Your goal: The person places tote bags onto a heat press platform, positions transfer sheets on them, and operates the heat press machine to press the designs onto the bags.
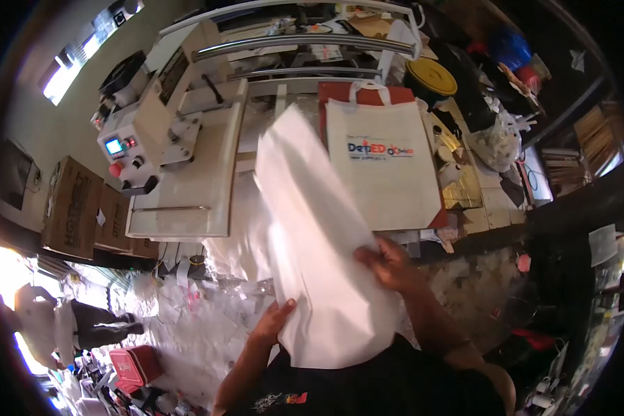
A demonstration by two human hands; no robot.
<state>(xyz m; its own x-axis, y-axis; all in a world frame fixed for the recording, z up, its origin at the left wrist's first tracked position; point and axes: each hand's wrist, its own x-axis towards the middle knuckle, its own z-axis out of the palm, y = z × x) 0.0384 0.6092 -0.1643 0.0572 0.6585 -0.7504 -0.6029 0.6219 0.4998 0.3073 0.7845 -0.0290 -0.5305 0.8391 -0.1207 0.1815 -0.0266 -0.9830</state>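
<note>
A plain white bag or sheet (326,263) hangs in front of my body, its upper end tilted toward the worktable and slightly blurred. My left hand (275,320) grips its lower left edge. My right hand (387,263) pinches its right edge, thumb on the front face. Just beyond it, a white bag with printed lettering and handles (385,187) lies flat on a red board (333,93). To the left stands a press machine (128,149) with a lit display, a red knob and a pale flat plate (215,187).
Metal rollers (305,45) span the back of the table. A tub with a yellow lid (431,76) stands at the right, near a clear plastic bag (498,142). Cardboard boxes (73,208) are at the left. A person (62,322) stands at the lower left, near a red cooler (135,365).
</note>
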